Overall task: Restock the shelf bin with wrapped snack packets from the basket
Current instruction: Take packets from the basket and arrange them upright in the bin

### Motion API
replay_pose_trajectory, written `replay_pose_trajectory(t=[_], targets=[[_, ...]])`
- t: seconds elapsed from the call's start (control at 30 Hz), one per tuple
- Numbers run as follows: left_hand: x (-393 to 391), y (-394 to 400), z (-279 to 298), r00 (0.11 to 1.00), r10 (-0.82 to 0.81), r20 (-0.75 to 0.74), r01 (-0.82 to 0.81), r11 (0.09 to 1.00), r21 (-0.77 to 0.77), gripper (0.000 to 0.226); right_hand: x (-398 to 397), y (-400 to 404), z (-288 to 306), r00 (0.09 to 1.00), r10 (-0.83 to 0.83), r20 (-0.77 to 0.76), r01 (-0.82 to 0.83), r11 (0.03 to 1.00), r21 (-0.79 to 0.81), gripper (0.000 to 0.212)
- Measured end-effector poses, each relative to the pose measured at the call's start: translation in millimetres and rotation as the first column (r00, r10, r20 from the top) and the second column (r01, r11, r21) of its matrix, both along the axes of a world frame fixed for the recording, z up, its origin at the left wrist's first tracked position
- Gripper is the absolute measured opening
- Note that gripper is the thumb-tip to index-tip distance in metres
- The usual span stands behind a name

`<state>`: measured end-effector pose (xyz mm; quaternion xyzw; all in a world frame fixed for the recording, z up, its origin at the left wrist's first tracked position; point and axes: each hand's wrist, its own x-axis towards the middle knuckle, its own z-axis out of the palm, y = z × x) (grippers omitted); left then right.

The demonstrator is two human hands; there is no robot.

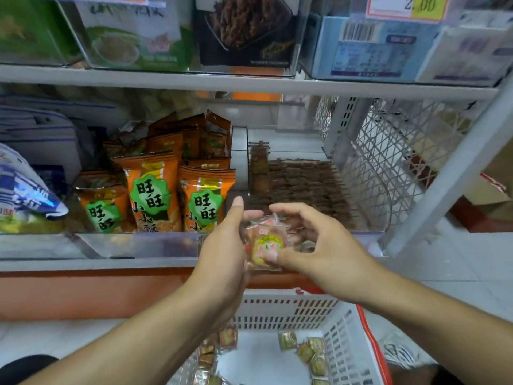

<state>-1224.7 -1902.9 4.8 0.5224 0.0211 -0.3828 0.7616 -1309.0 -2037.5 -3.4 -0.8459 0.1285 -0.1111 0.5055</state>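
Observation:
A clear-wrapped snack packet (266, 244) with a yellow and pink label is held between both hands, just in front of the shelf's lower edge. My left hand (222, 254) cups its left side, fingers pointing up. My right hand (313, 243) pinches it with thumb and fingers from the right. More clear wrappers seem bunched behind it. Behind the hands stands a clear shelf bin (372, 218) holding brown skewered snacks (302, 184). Below, a white basket (280, 309) with a red rim holds several small wrapped packets (311, 351).
Orange snack bags (151, 190) fill the bin to the left. A blue and white bag (25, 190) lies at the far left. White wire mesh (388, 151) and a slanted shelf post (455, 168) bound the right. Boxed goods sit on the shelf above (249, 84).

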Motion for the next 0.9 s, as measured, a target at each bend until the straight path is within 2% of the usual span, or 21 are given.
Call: replay_pose_trajectory(t=[0.1,0.2,0.33,0.4,0.5,0.6,0.7,0.8,0.9], targets=[[2.7,1.6,-2.4,0.999,-0.036,0.017,0.037,0.998,-0.056,0.039,-2.8,-9.0,-1.6,0.999,-0.045,0.019,0.040,0.976,0.215,0.039],[3.6,3.5,-8.3,0.993,-0.072,0.093,0.076,0.996,-0.042,0.026,-7.9,-16.6,1.2,0.999,-0.050,0.006,0.042,0.883,0.468,0.019],[8.0,8.9,-14.0,0.968,-0.153,0.197,0.147,0.988,0.044,0.020,-12.2,-28.6,7.7,0.998,-0.055,-0.024,0.059,0.813,0.580,0.020],[10.4,9.8,-15.2,0.955,-0.172,0.240,0.155,0.984,0.088,0.030,-14.1,-30.9,9.2,0.999,-0.014,-0.043,0.039,0.762,0.647,0.028],[8.8,7.6,-16.9,0.944,-0.198,0.265,0.175,0.978,0.110,0.038,-17.7,-27.1,7.9,0.991,0.101,-0.087,-0.012,0.719,0.695,0.029],[5.7,3.5,-19.2,0.979,-0.104,0.173,0.101,0.994,0.029,0.032,-20.0,-18.1,3.4,0.978,0.172,-0.114,-0.033,0.675,0.737,0.028],[3.8,0.5,-20.7,0.981,-0.136,0.140,0.139,0.990,-0.006,0.021,-21.6,-13.9,1.1,0.986,0.133,-0.099,-0.016,0.667,0.745,0.030],[0.8,1.2,-19.9,0.955,-0.240,0.176,0.249,0.968,-0.033,0.030,-23.2,-15.7,1.4,0.992,0.093,-0.081,-0.003,0.673,0.740,0.039],[1.3,1.4,-21.8,0.961,-0.210,0.177,0.222,0.974,-0.046,0.036,-24.0,-19.6,3.9,0.997,0.038,-0.065,0.021,0.688,0.725,0.043]])
